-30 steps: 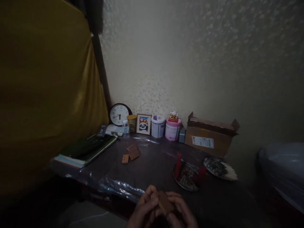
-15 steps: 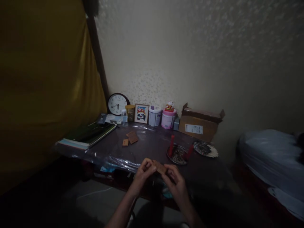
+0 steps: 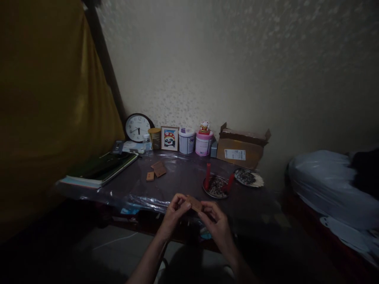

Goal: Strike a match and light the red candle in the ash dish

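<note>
Over the table's front edge, my left hand (image 3: 175, 213) and my right hand (image 3: 215, 221) hold a small brown matchbox (image 3: 194, 203) between them. The left thumb and fingers pinch its left end; the right thumb and fingertips grip the right end. Dim light hides any detail on its face. Further back on the table lie similar flat brown boxes (image 3: 159, 169) and a smaller orange-brown box (image 3: 150, 176). Beyond my right hand, a round dish (image 3: 216, 195) holds dark bits, an upright red candle (image 3: 208, 176) and a leaning red candle (image 3: 230, 182).
A second dish of pale, dark-tipped sticks (image 3: 256, 180) sits right of the candles. Along the wall stand a clock (image 3: 138, 128), a panda picture (image 3: 169, 139), a white tub (image 3: 186, 142), a pink tub (image 3: 203, 145) and a cardboard box (image 3: 245, 150). A large book (image 3: 102, 169) lies left.
The view has shifted, so the whole scene appears slightly further left and higher. Both hands keep their hold on the matchbox, which now shows its broad face a little more.
</note>
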### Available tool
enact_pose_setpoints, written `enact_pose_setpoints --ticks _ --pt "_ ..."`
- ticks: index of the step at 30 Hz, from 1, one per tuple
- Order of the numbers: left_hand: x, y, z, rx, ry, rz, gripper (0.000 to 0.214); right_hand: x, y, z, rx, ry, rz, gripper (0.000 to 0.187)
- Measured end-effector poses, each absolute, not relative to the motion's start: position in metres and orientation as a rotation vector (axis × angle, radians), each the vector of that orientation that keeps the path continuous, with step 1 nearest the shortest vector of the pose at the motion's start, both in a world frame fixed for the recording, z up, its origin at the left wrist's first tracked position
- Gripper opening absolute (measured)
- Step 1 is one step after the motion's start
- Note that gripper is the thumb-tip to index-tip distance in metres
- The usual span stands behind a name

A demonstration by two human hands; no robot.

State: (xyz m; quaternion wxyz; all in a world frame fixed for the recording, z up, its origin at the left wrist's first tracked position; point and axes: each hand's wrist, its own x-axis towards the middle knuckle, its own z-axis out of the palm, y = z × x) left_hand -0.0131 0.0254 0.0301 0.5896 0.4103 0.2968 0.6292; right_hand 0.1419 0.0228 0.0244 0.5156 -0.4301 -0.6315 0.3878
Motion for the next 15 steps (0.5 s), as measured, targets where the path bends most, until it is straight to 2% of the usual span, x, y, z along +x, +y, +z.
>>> enact_pose_setpoints --ticks 15 --pt "-0.0161 0.0301 0.0207 1.008 0.699 1.469 0.016 0.1426 0.0229 0.0244 -1.061 -1.528 0.852 0.019"
